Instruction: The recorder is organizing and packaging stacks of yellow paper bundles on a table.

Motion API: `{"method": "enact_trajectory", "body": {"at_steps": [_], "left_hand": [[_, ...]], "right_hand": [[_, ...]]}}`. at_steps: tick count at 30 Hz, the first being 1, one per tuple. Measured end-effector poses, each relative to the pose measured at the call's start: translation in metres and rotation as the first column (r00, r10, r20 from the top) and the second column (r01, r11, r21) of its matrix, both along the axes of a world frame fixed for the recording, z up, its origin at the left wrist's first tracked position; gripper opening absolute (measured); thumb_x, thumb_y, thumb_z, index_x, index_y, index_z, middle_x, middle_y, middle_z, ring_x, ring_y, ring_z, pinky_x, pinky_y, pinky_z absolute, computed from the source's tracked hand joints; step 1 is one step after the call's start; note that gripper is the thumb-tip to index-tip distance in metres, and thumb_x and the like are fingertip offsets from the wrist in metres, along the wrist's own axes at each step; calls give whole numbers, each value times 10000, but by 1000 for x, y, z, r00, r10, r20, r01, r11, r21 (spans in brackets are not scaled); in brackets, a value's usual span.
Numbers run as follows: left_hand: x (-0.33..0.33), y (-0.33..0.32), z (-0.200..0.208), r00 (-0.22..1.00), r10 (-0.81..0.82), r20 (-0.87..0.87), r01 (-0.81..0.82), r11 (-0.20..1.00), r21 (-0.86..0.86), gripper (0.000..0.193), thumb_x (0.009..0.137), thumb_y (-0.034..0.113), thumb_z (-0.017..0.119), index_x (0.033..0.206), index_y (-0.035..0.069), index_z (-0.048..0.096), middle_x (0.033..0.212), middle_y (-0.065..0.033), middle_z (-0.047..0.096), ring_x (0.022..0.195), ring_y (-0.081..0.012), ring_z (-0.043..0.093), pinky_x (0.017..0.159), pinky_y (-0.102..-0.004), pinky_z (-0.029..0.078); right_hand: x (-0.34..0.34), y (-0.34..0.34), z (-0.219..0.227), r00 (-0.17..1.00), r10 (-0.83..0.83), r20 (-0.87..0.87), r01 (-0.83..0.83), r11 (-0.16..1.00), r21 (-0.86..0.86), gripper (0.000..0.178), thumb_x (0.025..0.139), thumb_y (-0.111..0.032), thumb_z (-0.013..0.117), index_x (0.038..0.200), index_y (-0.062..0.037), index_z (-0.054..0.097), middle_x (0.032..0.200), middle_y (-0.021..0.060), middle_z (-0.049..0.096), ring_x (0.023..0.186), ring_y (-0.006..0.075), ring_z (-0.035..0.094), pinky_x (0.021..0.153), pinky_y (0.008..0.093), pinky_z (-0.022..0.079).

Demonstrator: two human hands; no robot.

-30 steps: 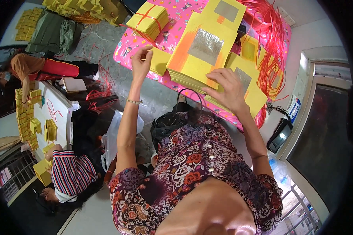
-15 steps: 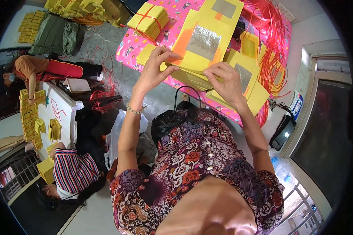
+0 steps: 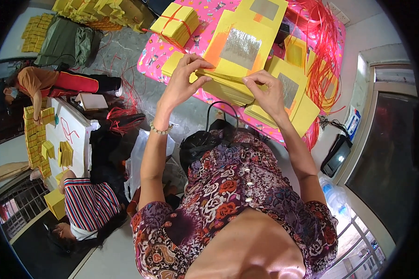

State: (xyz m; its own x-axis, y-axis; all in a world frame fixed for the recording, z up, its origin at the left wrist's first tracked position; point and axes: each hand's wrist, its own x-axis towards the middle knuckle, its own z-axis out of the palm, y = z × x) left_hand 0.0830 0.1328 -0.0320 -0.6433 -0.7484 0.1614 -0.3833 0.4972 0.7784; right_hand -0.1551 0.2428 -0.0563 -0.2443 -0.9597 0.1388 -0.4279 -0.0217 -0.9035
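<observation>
Yellow bundles [image 3: 65, 154] stood on a white table [image 3: 80, 139] at the frame's left. Toward the upper centre, a tied bundle [image 3: 173, 27] lay on a pink cloth [image 3: 152, 56]. The left hand [image 3: 184, 83] had thumb and fingers clamped on the near edge of the top paper [image 3: 240, 49] of a stack [image 3: 228, 93], upper centre; the right hand [image 3: 269, 94] pinched that edge farther right. Red ribbons [image 3: 323, 35] trailed at upper right.

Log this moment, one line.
left hand: touching near edge, top yellow sheet | right hand: same edge | stack: under sheet | tied bundle: on pink tablecloth
</observation>
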Motion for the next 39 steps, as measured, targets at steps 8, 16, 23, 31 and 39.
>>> {"method": "enact_trajectory", "body": {"at_steps": [8, 16, 23, 31, 39], "left_hand": [[0, -1, 2, 1000, -14, 15, 14, 1000, -7, 294, 800, 114, 766, 1078, 66, 683, 1104, -98, 550, 1025, -251, 573, 871, -354, 504], [-1, -2, -2, 1000, -9, 4, 9, 1000, 5, 245, 842, 115, 725, 1073, 48, 681, 1102, -109, 554, 985, -243, 598, 842, -350, 518], [0, -3, 1, 1000, -18, -5, 18, 1000, 12, 242, 840, 110, 726, 1070, 48, 680, 1105, -105, 552, 981, -232, 601, 830, -342, 523], [-1, -2, 3, 1000, -12, 10, 12, 1000, 21, 242, 843, 116, 730, 1070, 47, 682, 1098, -98, 552, 971, -224, 605, 831, -339, 523], [2, -3, 2, 1000, -10, 25, 10, 999, 34, 224, 863, 128, 721, 1071, 47, 696, 1109, -99, 572, 1006, -219, 608, 839, -332, 532]], "right_hand": [[1, 0, 0, 1000, 0, 17, 0, 1000, 1, 167, 846, -215, 743, 864, -50, 764, 814, 61, 702, 718, 153, 649, 645, 284, 486], [1, -1, -1, 999, 2, 33, -2, 1000, 7, 158, 843, -203, 739, 857, -48, 765, 818, 62, 708, 721, 154, 654, 651, 282, 494], [0, -2, 2, 1000, 4, 18, -5, 999, 33, 162, 837, -202, 741, 856, -43, 764, 827, 67, 712, 731, 158, 664, 661, 286, 501], [0, -1, 7, 999, 16, 49, -20, 995, 100, 172, 869, -156, 730, 884, 13, 754, 842, 79, 711, 795, 122, 651, 739, 263, 506], [-13, -1, 14, 975, 219, -47, -216, 974, 68, 200, 834, -239, 754, 906, -53, 753, 893, 67, 700, 841, 206, 672, 730, 320, 514]]}}
